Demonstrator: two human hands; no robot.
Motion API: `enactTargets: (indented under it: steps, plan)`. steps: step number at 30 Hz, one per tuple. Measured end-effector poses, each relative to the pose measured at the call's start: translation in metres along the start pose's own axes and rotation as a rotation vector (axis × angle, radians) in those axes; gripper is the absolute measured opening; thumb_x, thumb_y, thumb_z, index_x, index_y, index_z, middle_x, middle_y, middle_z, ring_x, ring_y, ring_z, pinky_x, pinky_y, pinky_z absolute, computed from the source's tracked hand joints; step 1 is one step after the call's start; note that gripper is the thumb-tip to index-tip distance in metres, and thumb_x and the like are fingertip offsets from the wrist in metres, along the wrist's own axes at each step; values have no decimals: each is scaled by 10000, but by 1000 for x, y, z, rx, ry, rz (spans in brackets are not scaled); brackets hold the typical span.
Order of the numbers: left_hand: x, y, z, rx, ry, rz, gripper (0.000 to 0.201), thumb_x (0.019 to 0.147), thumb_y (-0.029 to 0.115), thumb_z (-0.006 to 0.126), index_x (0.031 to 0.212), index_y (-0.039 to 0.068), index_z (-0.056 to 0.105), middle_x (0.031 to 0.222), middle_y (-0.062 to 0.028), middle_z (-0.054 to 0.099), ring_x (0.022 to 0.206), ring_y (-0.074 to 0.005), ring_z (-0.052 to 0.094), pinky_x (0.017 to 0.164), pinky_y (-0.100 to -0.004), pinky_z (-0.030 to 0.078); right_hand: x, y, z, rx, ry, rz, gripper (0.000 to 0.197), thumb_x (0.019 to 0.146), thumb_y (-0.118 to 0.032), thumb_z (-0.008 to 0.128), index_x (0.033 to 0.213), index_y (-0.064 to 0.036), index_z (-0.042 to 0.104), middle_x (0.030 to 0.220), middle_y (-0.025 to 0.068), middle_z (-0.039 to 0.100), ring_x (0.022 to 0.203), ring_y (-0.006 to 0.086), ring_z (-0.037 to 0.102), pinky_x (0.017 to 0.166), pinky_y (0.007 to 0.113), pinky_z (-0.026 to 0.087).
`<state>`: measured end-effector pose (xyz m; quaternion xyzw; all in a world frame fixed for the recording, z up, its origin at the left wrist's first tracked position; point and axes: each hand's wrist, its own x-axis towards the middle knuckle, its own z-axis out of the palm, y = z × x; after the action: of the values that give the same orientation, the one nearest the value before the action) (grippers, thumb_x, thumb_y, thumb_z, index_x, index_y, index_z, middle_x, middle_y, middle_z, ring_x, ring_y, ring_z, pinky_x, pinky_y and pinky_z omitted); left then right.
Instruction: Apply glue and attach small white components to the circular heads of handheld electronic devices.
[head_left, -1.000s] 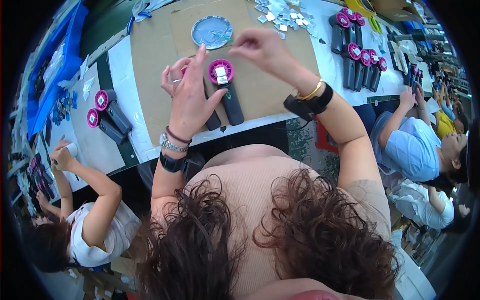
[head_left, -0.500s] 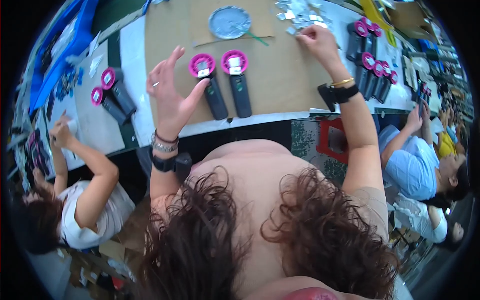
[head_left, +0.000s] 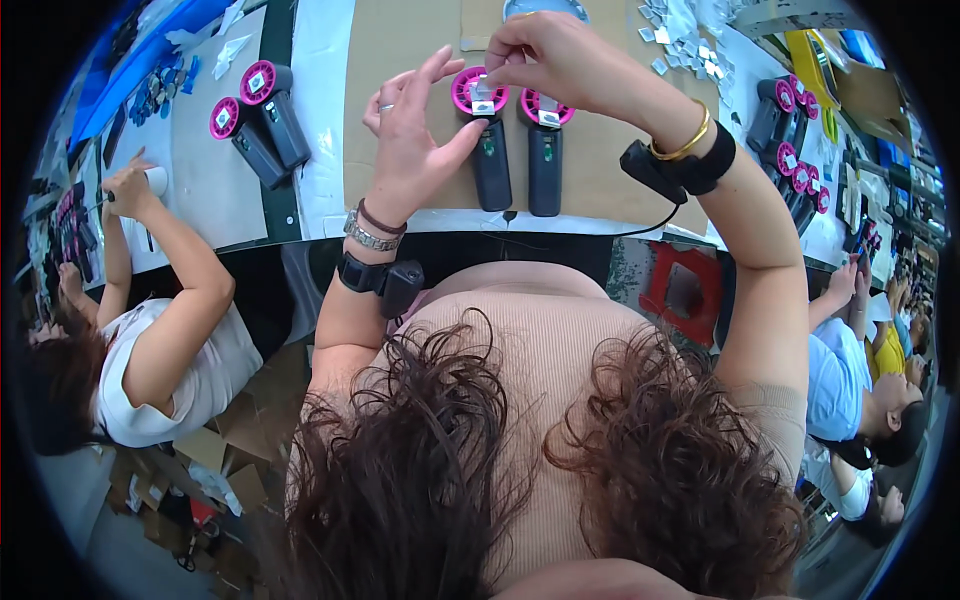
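The left hand [head_left: 410, 150] is nearest, its grip spread, fingers fanned, thumb tip touching the side of the left black handle [head_left: 492, 160]; just right of it stands the right black handle [head_left: 545, 165], both on the brown tabletop [head_left: 400, 60]; beyond, the right hand [head_left: 560, 60] hovers over the pink head [head_left: 478, 92], its grip pressed together, pinching a small pale square piece [head_left: 483, 90]; farther right lie loose square pieces [head_left: 670, 45].

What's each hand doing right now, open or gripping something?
Left hand: open, fingers spread, thumb tip against the left handheld fan.
Right hand: fingertips pinched over that fan's pink head; what they pinch cannot be told.
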<state>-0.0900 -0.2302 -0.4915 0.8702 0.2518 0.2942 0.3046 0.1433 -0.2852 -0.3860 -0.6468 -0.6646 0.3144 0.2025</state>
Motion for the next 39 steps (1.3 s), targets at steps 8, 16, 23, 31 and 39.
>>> enactTargets:
  steps: [8,16,23,31,39]
  plan:
    - [0,2,7,-43,17,-18,864,876,264,876,1636,124,491,1471,-7,691,1401,-234,523,1222,-486,210,20,11,12,-76,-57,-51,178,909,-171,750,929,5,769,883,244,750,852,418,736,771,471,581]
    - [0,0,8,-47,11,-18,818,898,219,881,1623,117,514,1440,-42,698,1372,-229,579,1225,-498,263,30,4,6,-94,-199,49,198,875,-167,796,849,24,753,799,244,737,763,394,744,684,463,576]
    - [-2,-3,6,-84,12,7,832,882,208,890,1619,112,517,1404,-47,714,1333,-236,601,1190,-489,340,29,5,19,16,-127,110,195,823,-135,848,805,20,730,775,234,735,737,383,742,661,456,575]
    - [1,-2,2,-52,-40,38,859,849,191,891,1622,132,523,1428,-55,702,1351,-253,584,1194,-476,342,2,17,27,-46,74,-24,246,834,-213,884,866,-17,739,892,234,770,835,331,778,740,425,599]
    - [9,23,6,-110,-20,134,820,845,230,863,1600,182,548,1464,-54,665,1476,-269,469,1233,-497,182,-97,28,30,-262,444,-183,341,890,-243,912,1090,-59,706,976,67,677,911,233,645,789,353,515]
